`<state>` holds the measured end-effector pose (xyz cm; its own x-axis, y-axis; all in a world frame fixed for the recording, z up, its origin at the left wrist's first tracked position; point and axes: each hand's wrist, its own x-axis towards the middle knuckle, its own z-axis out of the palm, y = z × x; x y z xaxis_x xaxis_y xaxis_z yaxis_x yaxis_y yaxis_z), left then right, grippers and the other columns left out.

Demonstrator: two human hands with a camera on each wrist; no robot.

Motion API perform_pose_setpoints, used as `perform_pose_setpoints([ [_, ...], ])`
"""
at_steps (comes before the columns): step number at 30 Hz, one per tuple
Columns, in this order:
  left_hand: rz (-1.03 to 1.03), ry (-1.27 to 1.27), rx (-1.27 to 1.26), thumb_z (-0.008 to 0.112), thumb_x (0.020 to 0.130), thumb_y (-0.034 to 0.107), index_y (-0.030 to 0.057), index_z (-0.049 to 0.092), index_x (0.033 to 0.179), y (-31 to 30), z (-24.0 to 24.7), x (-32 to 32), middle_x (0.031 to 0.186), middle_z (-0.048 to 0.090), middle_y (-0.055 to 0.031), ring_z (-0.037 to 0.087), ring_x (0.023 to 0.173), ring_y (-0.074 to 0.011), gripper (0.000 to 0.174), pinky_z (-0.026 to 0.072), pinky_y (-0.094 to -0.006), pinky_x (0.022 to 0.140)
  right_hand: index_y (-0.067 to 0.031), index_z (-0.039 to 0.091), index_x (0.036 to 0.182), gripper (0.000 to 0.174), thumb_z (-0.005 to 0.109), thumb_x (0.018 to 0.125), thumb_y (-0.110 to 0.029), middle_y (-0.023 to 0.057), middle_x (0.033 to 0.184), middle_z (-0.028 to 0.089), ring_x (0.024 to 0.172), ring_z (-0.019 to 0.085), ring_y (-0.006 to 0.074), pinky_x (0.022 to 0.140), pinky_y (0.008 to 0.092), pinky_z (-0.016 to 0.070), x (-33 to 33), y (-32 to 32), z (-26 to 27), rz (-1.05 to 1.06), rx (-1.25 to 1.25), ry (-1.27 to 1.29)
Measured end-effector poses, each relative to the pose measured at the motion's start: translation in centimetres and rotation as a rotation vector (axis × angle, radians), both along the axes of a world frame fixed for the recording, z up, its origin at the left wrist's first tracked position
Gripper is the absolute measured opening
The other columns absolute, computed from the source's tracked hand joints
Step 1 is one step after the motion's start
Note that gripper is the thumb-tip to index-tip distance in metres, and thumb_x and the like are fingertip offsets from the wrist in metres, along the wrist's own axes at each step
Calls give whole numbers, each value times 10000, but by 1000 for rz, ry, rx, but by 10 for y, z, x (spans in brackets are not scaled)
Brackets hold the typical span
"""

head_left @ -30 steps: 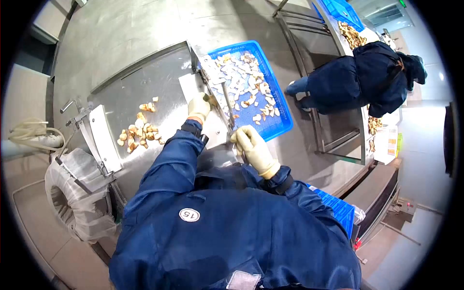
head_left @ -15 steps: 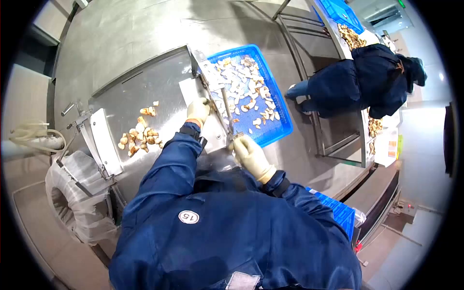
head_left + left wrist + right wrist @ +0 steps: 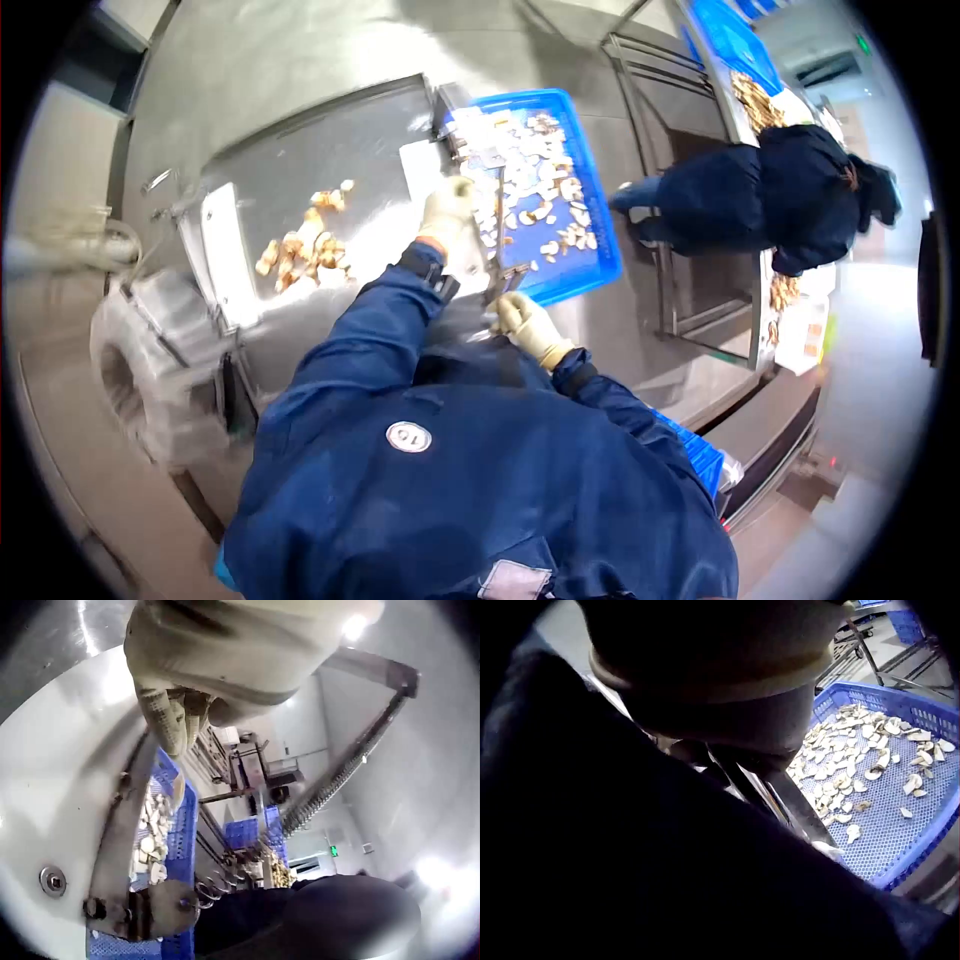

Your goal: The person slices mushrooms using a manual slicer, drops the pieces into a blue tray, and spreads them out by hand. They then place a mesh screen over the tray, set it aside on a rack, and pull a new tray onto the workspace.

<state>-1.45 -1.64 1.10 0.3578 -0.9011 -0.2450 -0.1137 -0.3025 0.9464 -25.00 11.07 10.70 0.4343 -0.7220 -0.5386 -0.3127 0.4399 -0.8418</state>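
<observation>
At the white cutting board (image 3: 420, 170), my gloved left hand (image 3: 447, 210) has its fingers bent beside the metal cutter. In the left wrist view, the left hand (image 3: 225, 652) pinches a partly hidden brownish mushroom piece; a pale slice (image 3: 178, 791) shows just past the fingertips. My gloved right hand (image 3: 530, 328) grips the near end of the cutter's lever (image 3: 501, 225), its handle mostly covered. From the right wrist, the back of that hand (image 3: 712, 720) is dark. Sliced mushrooms (image 3: 844, 761) lie in the blue basket (image 3: 911, 862) beyond the cutter.
Uncut mushrooms (image 3: 305, 250) are piled on the steel table (image 3: 265, 175), left of my left hand. A coil spring (image 3: 330, 784) runs beside the cutter. Another person (image 3: 740, 200) in dark blue stands at a table on the right. A plastic-wrapped round object (image 3: 150, 365) is at the lower left.
The head view has shifted and blurred, so the table and basket appear further right. Against them, my right hand is slightly nearer my body; my left hand stays at the board.
</observation>
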Motion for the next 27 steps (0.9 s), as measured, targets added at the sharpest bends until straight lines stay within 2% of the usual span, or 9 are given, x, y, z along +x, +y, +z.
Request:
perform_pose_setpoints([
  [3, -67, -157, -90, 653, 943, 237, 84, 704, 1198, 33, 56, 3, 1060, 752, -177, 729, 992, -303, 301, 557, -355, 874, 16, 628, 1092, 258, 524, 1087, -220, 60, 870, 676, 706, 602, 113, 676, 266, 518, 3, -1, 0, 38, -28, -43],
  [4, -156, -68, 9, 672, 948, 156, 42, 687, 1208, 50, 85, 14, 1051, 753, -108, 706, 931, -189, 285, 550, -292, 843, 17, 625, 1091, 257, 525, 1088, -219, 55, 852, 669, 694, 592, 111, 675, 263, 512, 5, 0, 6, 19, -6, -72],
  [6, -137, 127, 22, 630, 961, 126, 2, 668, 1229, 88, 77, 46, 1066, 747, -103, 689, 920, -178, 298, 548, -287, 826, 13, 630, 1080, 249, 518, 1091, -208, 43, 811, 643, 689, 584, 117, 678, 262, 505, 2, -2, 13, 86, -43, -7],
  [9, 98, -354, -102, 604, 952, 96, -10, 689, 1181, 159, 53, 123, 988, 731, -88, 669, 871, -133, 266, 548, -284, 762, 8, 638, 1075, 255, 515, 1094, -215, 52, 810, 644, 701, 592, 116, 691, 261, 514, 0, -1, 13, 64, -11, -5],
  [10, 223, -50, 119, 615, 954, 105, -7, 705, 1139, 181, 73, 143, 975, 732, -78, 672, 841, -127, 234, 547, -277, 735, 10, 643, 1072, 275, 507, 1099, -228, 48, 798, 639, 700, 584, 115, 687, 263, 504, 0, -1, 12, 56, -4, -9],
  [14, 250, -150, 406, 649, 972, 161, 9, 712, 1086, 253, 69, 185, 935, 743, -54, 694, 793, -88, 201, 517, -228, 646, 7, 653, 1061, 321, 482, 1114, -259, 44, 775, 640, 694, 567, 111, 665, 268, 474, 4, 2, 8, 43, -33, -40],
  [16, 262, -28, 457, 685, 953, 247, 13, 705, 1050, 254, 63, 171, 943, 749, -103, 725, 831, -206, 255, 559, -327, 695, 3, 652, 1057, 317, 483, 1115, -258, 44, 776, 645, 693, 568, 112, 662, 269, 472, 2, 0, 7, 72, -45, -22],
  [18, 229, -602, 433, 663, 914, 468, 33, 679, 1056, 231, 32, 147, 1021, 724, -240, 686, 946, -456, 458, 552, -496, 858, 9, 650, 1051, 297, 518, 1099, -253, 47, 785, 660, 677, 610, 119, 642, 263, 505, 2, 1, 4, 40, -25, -23],
  [27, 97, -830, 509, 653, 922, 415, 101, 716, 1006, 206, 6, 138, 1004, 748, -164, 718, 934, -373, 332, 555, -483, 820, 3, 662, 1051, 268, 505, 1096, -209, 25, 784, 646, 644, 558, 102, 610, 264, 477, 5, 6, 4, -27, -159, -13],
])
